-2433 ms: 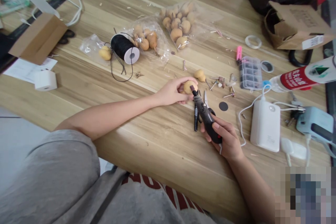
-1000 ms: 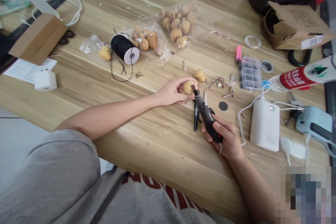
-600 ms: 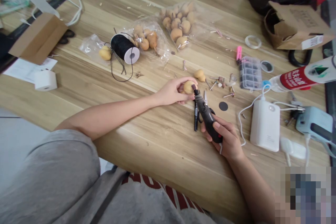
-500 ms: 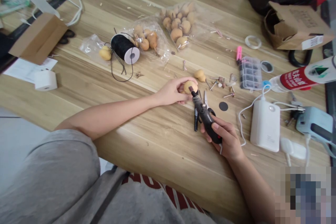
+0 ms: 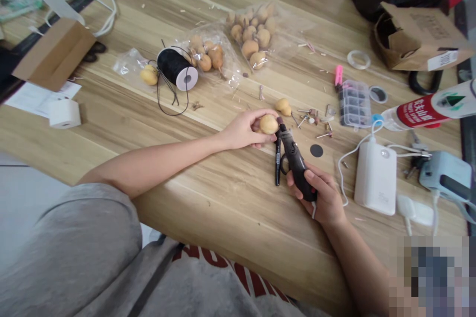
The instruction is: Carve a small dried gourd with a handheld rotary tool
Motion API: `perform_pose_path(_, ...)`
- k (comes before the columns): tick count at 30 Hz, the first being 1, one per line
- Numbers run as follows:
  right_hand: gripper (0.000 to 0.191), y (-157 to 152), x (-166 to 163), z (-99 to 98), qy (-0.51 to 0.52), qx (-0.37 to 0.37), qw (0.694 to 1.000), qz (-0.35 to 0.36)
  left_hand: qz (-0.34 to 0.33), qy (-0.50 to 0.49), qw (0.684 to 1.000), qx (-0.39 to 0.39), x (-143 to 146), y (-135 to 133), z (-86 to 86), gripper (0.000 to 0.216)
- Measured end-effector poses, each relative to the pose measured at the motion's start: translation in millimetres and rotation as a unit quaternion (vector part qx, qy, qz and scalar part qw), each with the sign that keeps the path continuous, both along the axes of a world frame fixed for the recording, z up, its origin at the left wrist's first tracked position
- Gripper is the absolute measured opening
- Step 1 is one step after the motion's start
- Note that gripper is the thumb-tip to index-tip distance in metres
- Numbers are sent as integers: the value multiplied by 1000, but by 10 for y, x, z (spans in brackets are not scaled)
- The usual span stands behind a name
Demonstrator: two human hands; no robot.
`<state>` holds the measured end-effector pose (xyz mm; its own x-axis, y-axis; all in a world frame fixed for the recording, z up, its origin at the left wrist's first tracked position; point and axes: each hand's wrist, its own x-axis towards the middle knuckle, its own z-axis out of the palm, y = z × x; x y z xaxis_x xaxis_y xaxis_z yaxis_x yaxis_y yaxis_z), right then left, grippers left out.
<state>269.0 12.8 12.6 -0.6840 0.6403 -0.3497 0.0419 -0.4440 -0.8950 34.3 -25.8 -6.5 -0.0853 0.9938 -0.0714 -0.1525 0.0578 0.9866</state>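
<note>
My left hand (image 5: 247,129) is closed around a small yellow gourd (image 5: 268,124), its rounded side facing up. My right hand (image 5: 322,193) grips a dark rotary tool (image 5: 299,168) with a white cord at its rear end. The tool's brownish bit (image 5: 279,120) is at the gourd's right edge; whether they touch I cannot tell. Just below the tool lie a black marker (image 5: 277,163) and scissors, whose blades are mostly hidden behind it. Another small gourd (image 5: 283,107) lies on the table beyond my left fingertips.
Loose rotary bits (image 5: 312,119) lie near a clear compartment box (image 5: 355,104). A white power bank (image 5: 376,177) with cables stands at right, beside a water bottle (image 5: 420,109). Farther back are a black cord spool (image 5: 176,69), bagged gourds (image 5: 256,34) and a paper bag (image 5: 427,34).
The rotary tool has shifted right in my right hand's grip, so its bit has gone from the gourd's top face to its right edge. My left hand stays nearly still.
</note>
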Motion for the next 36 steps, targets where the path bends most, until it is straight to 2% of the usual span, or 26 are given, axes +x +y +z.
perform_pose_path(11, 29, -15, -18, 62, -4, 35, 998, 51, -5, 4, 1000, 17, -20, -1, 5, 42)
perform_pose_path(36, 28, -8, -2, 41, 14, 28, 998, 62, 14, 31, 999, 7, -7, 2, 17, 38)
